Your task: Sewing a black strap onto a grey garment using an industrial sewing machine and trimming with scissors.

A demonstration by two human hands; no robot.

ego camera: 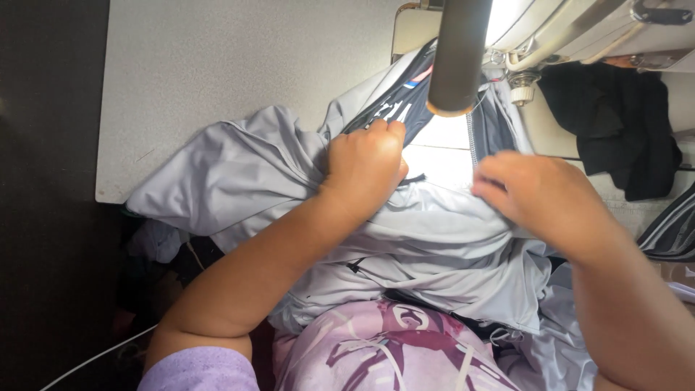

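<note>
A light grey garment [405, 239] is being held bunched over the table [217, 65] edge and the lap. Its fabric is being gripped by the left hand [365, 163], fingers curled tight into a fold near the dark lining. At three o'clock from it, the cloth is being pinched by the right hand [539, 192], fingertips closed. A black cloth [615, 123] is lying at two o'clock, beside the sewing machine [579, 29]. No containers are being shown.
</note>
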